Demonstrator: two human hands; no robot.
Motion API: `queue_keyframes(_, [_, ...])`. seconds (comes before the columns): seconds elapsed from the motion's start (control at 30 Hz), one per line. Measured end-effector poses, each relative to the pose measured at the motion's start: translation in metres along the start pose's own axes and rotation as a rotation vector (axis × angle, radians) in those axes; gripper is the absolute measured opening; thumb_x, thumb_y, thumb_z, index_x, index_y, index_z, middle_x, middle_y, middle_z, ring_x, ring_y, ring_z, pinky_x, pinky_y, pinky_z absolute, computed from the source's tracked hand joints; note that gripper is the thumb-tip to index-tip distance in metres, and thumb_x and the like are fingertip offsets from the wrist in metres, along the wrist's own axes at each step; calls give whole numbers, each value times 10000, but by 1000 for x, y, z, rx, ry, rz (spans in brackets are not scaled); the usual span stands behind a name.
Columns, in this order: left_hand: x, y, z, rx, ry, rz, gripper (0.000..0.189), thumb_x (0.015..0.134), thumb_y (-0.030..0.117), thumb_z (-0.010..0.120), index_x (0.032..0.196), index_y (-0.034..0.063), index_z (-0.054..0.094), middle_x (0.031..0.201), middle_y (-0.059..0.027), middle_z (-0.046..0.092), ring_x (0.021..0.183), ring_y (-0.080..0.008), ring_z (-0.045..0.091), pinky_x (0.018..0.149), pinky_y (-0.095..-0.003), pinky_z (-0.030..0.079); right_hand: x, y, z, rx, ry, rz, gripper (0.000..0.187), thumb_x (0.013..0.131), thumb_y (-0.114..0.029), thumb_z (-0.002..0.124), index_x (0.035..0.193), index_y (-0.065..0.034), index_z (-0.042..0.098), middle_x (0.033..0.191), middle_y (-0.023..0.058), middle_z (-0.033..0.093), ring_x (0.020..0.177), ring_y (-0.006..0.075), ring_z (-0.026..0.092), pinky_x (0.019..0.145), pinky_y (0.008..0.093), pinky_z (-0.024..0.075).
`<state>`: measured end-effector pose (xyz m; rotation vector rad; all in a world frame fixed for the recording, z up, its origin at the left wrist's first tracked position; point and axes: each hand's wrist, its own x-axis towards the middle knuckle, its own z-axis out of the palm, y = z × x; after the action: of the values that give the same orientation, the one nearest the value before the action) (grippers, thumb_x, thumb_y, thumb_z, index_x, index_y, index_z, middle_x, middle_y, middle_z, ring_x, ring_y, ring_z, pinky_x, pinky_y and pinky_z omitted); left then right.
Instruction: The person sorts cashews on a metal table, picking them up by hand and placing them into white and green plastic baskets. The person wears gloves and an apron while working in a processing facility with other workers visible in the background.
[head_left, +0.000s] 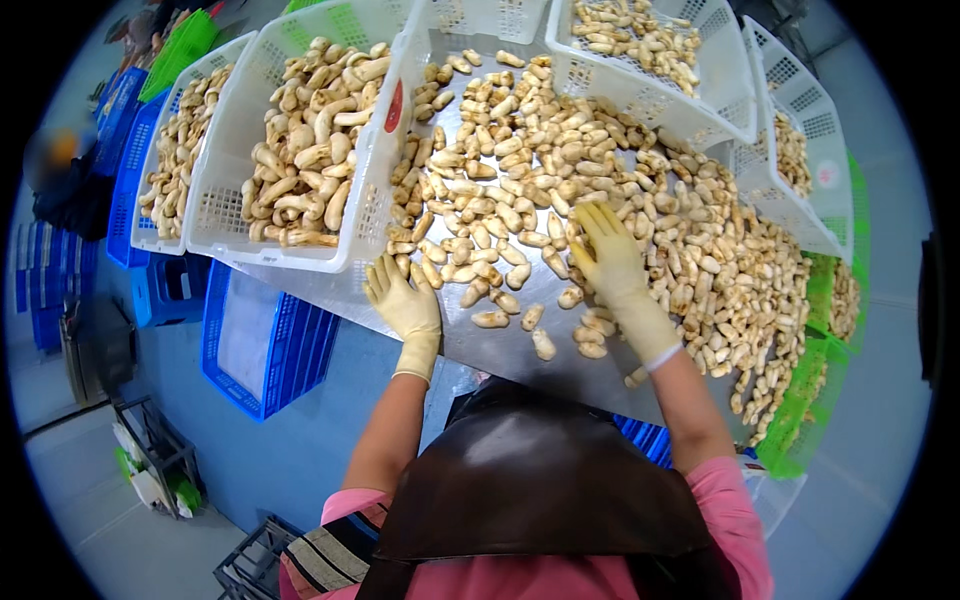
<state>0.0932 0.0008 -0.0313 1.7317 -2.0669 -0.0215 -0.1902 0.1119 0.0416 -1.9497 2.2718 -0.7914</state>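
Many pale, brown-flecked mushrooms (585, 176) lie spread over a metal table (525, 352), heaped thickest at the right. My left hand (405, 300), in a cream rubber glove, rests at the table's near left, its fingertips by a few mushrooms and close to the white crate's corner; it holds nothing that I can see. In a matching glove, my right hand (611, 259) reaches over the middle of the spread, fingers forward and thumb apart, touching or just above mushrooms. What lies under its palm is hidden. Larger, long-stemmed mushrooms (315, 142) fill a white perforated plastic crate (270, 259) at the left.
More white crates (652, 97) with mushrooms stand along the far side and at the right (832, 172). Bright green baskets (810, 405) line the right edge. Blue crates (262, 352) are stacked below the table's left side. A person (67, 180) is at the far left.
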Motion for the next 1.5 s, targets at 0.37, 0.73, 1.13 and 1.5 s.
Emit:
queue_keyframes(0.37, [-2,-1,1,-1,-14,-27,530,926,274,597,1378,10,519,1385,-191,549,1349,-406,441,1163,-522,269,-96,-47,27,-9,-236,-368,331,824,-93,620,1148,-31,632,1207,121,654,1191,326,593,1056,436,473])
queue_keyframes(0.73, [1,1,-4,-27,-25,-48,493,948,268,579,1374,24,532,1379,-168,562,1341,-407,445,1156,-514,280,-12,-123,114,-338,-182,-385,243,815,-152,586,917,18,726,1364,249,571,1300,375,516,1112,473,375])
queue_keyframes(1.13, [-30,13,-37,-645,53,-86,540,893,137,639,1385,-33,497,1370,-228,554,1359,-429,424,1172,-510,281,17,-94,45,307,-108,-108,180,826,-103,621,984,-70,701,883,106,689,822,286,693,709,402,552])
queue_keyframes(1.5, [-84,36,-11,-123,-139,245,872,873,413,701,1493,-79,335,1564,-317,288,1460,-499,256,1195,-592,191,47,-110,26,386,-290,235,225,925,-190,539,1089,-91,658,901,151,711,828,333,710,705,409,558])
